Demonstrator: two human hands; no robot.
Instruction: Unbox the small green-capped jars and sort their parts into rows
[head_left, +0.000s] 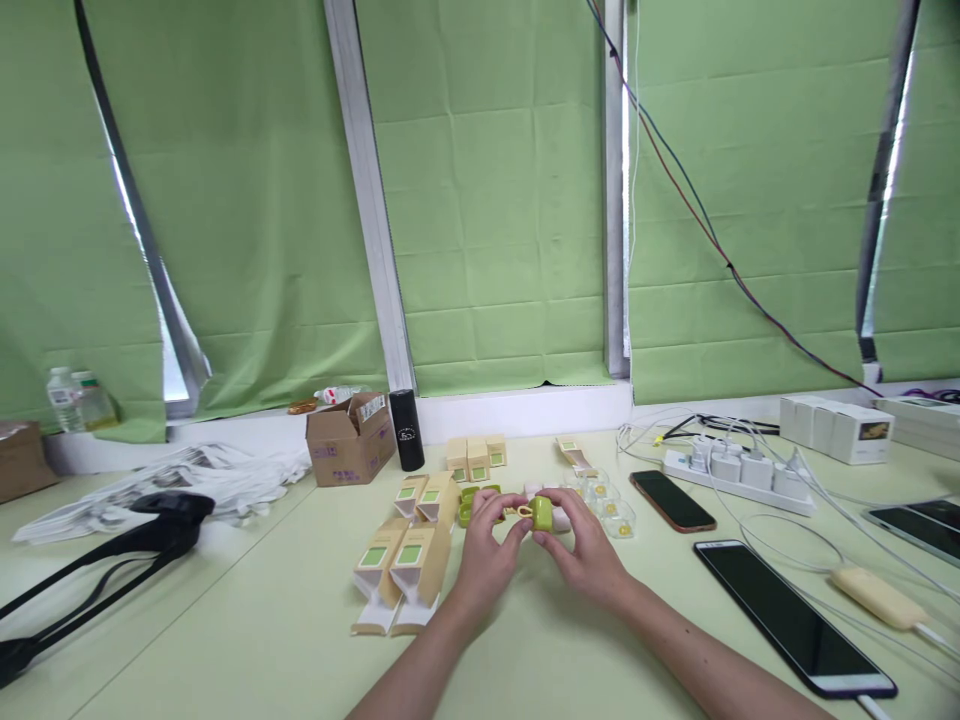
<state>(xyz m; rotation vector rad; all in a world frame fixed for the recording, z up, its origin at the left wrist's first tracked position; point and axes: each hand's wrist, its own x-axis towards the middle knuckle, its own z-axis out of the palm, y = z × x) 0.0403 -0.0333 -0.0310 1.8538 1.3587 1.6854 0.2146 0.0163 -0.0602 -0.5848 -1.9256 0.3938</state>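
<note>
Both hands meet over the pale green table. My right hand pinches a small green case. My left hand has its fingertips closed on a thin yellow piece right beside that case. Just behind the hands lie more green cases. To the left lie several open beige cartons with green labels. Several small closed beige boxes stand further back. Clear plastic blisters with yellow dots sit to the right of my hands.
A cardboard box and a black cylinder stand at the back. A power strip with chargers, cables, several phones and white boxes fill the right side. A black strap and white bags lie left.
</note>
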